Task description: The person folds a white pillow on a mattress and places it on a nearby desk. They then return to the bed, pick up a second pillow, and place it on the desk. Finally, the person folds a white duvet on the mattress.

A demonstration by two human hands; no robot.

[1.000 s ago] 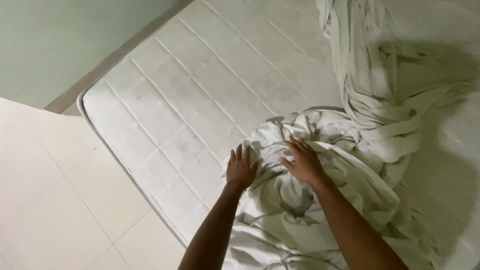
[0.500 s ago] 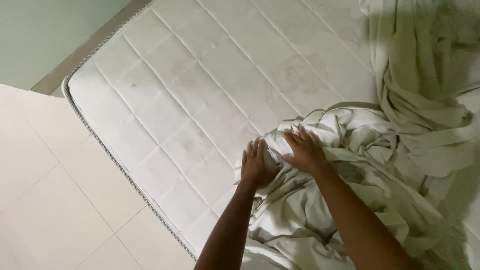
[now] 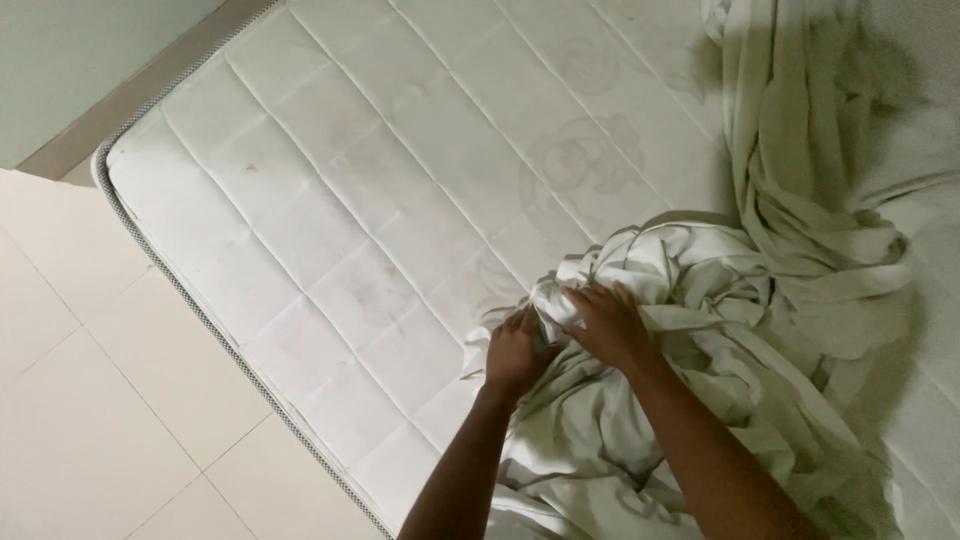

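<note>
A crumpled off-white bed sheet (image 3: 730,330) lies bunched on the right half of a bare quilted white mattress (image 3: 380,200). My left hand (image 3: 515,352) grips a fold of the sheet at the near left edge of the heap. My right hand (image 3: 610,322) sits just beside it, fingers closed over the same bunched fold. Both forearms reach in from the bottom of the view. A long twisted part of the sheet (image 3: 790,150) runs up toward the top right.
The mattress edge with grey piping (image 3: 210,320) runs diagonally from upper left to bottom centre. Pale floor tiles (image 3: 100,400) lie to its left. A pale green wall with a brown skirting strip (image 3: 120,95) stands at the top left.
Both hands have closed together on a fold of the sheet and pulled it up into a bunch. The view has shifted, so the mattress corner sits further right.
</note>
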